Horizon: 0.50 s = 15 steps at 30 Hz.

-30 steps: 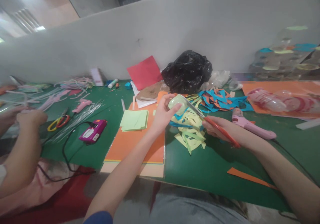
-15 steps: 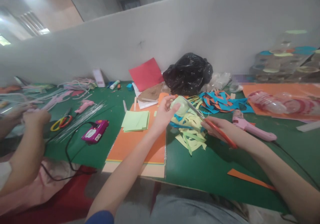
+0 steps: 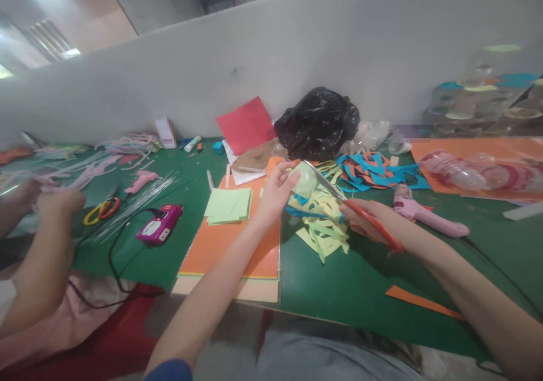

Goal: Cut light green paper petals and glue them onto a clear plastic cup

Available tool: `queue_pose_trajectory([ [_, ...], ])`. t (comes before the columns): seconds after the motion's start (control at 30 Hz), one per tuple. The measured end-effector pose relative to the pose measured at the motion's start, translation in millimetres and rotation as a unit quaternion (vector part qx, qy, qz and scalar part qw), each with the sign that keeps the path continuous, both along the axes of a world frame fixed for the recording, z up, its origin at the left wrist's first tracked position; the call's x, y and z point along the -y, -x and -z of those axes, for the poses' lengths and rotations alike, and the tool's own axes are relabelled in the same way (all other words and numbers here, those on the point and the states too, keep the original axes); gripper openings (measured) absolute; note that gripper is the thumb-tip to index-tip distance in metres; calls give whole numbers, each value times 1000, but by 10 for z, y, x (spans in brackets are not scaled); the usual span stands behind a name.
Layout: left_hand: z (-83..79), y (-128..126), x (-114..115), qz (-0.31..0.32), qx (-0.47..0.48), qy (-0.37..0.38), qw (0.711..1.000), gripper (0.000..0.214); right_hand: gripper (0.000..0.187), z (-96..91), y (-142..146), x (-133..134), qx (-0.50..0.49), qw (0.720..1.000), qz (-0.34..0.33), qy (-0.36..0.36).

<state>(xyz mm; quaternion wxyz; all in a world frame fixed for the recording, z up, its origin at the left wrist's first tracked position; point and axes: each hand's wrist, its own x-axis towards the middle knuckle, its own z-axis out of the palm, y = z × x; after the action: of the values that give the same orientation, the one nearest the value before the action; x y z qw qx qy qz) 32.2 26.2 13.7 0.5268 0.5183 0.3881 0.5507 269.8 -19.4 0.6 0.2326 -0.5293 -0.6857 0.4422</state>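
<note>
Head view: person at a long worktable, bare forearms [image 3: 212,296] coming in from the bottom.
Partition: white partition [image 3: 271,69] runs behind the table.
Table: green cutting mat [image 3: 365,296] holds orange card sheets [image 3: 229,251], black plastic bag [image 3: 316,123], pink glue gun [image 3: 424,217], blue-and-orange paper offcuts [image 3: 373,171].
Co-worker: co-worker's hand [image 3: 59,202] at far left, apart, near pink pipe cleaners [image 3: 95,168].
Progress: pile of pale yellow paper strips [image 3: 322,234] already cut, under the hands; stack of pale green paper [image 3: 228,205] looks uncut.
Left hand [image 3: 275,194]: fingers curled, gripping pale green curved piece [image 3: 303,180] above the strips; material unclear.
Right hand [image 3: 373,222]: fingers closed round red-handled scissors [image 3: 392,242].
Direction: scissors lie diagonal, handles lower right, tips up-left at the piece's edge; blades slightly apart, cannot tell if cutting. Piece rounded, no clear long axis.
</note>
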Motion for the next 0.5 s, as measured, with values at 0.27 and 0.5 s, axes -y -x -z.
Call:
queue_pose_trajectory([
  [0.27, -42, -18, 14, 2, -2, 11, 1000, 49, 53, -91, 77, 81, -3, 1000, -4, 27],
  [0.5, -37, -27, 3, 3, 2, 17, 1000, 45, 55, -169, 116, 99, -38, 998, -13, 42],
])
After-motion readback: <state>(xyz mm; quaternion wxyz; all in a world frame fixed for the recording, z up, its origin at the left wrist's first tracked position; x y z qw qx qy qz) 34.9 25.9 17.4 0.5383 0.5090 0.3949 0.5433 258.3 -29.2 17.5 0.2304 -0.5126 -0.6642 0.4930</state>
